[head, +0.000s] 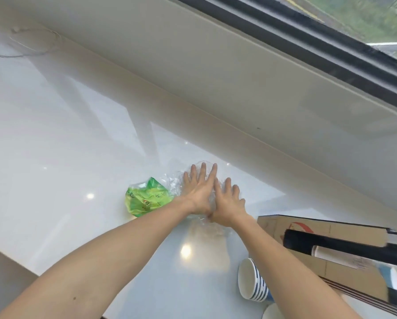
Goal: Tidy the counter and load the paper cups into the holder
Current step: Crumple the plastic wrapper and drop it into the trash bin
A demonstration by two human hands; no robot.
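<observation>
A: Where are the paper cups (254,282)?

B: They are in the lower right of the frame; a nested stack, white inside with blue stripes outside, lying on its side on the white counter (54,146) with the open mouth turned to the left; the rim of one more cup (272,312) shows at the bottom edge, just below the stack.

A: And the holder?

B: A black tube (331,244) lies just right of the stack, across an open cardboard box (331,229) with a red print; I cannot tell if this tube is the holder.

A: What do the hands do?

B: Both are in the middle of the frame, a little to the right; the left hand (199,192) and the right hand (227,203) lie flat, fingers spread, pressing down on a clear plastic wrapper (176,183); nothing is grasped, the palms are only laid on it; the two hands touch near the thumbs.

A: Anything beside them?

B: A crumpled green bag (144,199) lies just left of the left wrist, touching the clear wrapper; in the upper left of the frame some clear thing (24,43) rests near the beige wall (216,65), too faint to name; a dark window frame (331,42) crosses the upper right corner, with green behind the glass.
</observation>
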